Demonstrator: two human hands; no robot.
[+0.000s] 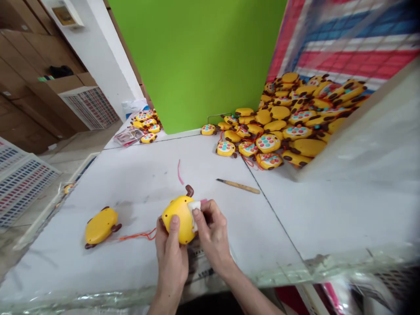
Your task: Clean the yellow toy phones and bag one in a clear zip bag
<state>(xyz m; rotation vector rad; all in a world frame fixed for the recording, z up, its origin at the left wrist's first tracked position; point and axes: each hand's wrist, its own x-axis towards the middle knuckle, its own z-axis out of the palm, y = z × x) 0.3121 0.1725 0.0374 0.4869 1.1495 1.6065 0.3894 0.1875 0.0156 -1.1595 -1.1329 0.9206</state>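
My left hand (pixel 170 251) grips a yellow toy (pixel 179 218) with brown ears, its plain back turned toward me, just above the white table (pixel 138 183). My right hand (pixel 211 232) presses a small white piece (pixel 194 206) against the toy's right side with thumb and fingers. An orange cord (pixel 138 236) trails left from the toy across the table. A second yellow toy (pixel 100 226) lies back-up on the table to the left of my hands.
A wooden-handled tool (pixel 238 186) lies on the table beyond my hands, with a pink strand (pixel 179 172) near it. A big heap of yellow toys (pixel 288 118) fills the back right. A smaller group (pixel 147 124) sits back left beside a green board (pixel 197 61).
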